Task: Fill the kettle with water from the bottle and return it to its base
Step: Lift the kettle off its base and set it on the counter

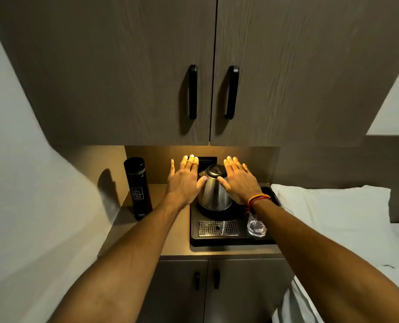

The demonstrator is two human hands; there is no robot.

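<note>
At the far left of the desk, a tall black bottle stands upright with its cap on, near the side wall and well apart from the tray. To its right the left hand is stretched forward, palm down, fingers spread flat and holding nothing; its thumb reaches toward the left flank of the kettle, though whether it touches the metal cannot be told. The stainless steel kettle sits upright on its round black base, lid closed, spout turned to the left, at the back of a black tray. In front of the kettle, a perforated metal drip grate is set into the tray floor. On the kettle's right side the right hand is likewise open and flat, palm down, its thumb close against the kettle's shoulder, gripping nothing. Braided red and orange bands circle that wrist. Under the right forearm a clear drinking glass stands in the tray's front right corner. Further right lies a bed with a white pillow.
</note>
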